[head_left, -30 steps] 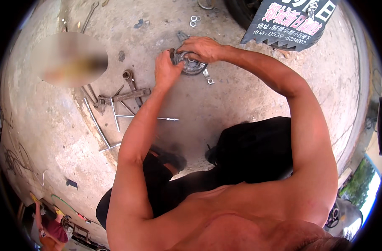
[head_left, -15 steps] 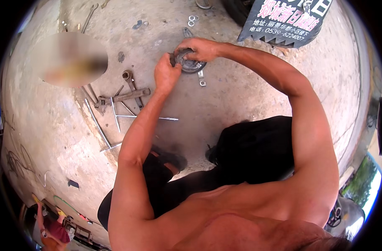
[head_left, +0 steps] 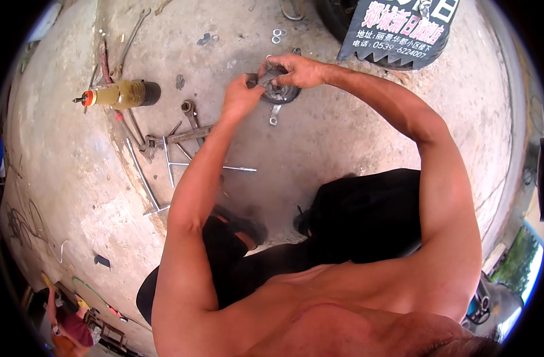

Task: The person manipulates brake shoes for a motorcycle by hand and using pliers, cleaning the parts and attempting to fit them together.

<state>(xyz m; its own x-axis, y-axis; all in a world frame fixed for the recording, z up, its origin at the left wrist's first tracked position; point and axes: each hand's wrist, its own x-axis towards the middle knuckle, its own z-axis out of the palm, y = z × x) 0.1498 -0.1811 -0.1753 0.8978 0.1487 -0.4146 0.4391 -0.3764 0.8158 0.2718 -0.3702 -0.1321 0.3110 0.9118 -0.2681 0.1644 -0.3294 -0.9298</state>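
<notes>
A round dark metal brake plate [head_left: 288, 95] lies on the concrete, and a short bright metal arm [head_left: 275, 115] sticks out from it toward me. My left hand [head_left: 241, 95] is at its left side, thumb and fingers closed on a dark curved piece that looks like a brake shoe [head_left: 269, 77]. From the far right, my right hand [head_left: 304, 71] reaches over the plate, its fingers bent and pinching the same piece. My fingers cover much of the plate's upper left, so how the parts fit there is hidden.
Left of my arm lie an adjustable wrench [head_left: 185, 135], a ring wrench [head_left: 190, 113] and T-handle wrenches [head_left: 212, 166]. A bottle of yellowish liquid [head_left: 120, 95] lies beyond. Metal rings [head_left: 276, 37] and a dark printed flap [head_left: 397, 35] by a tire are at the far side.
The brake plate has turned clockwise, its near arm swinging left. Both hands stay at the plate, the right shifting slightly right, and their fingers remain closed.
</notes>
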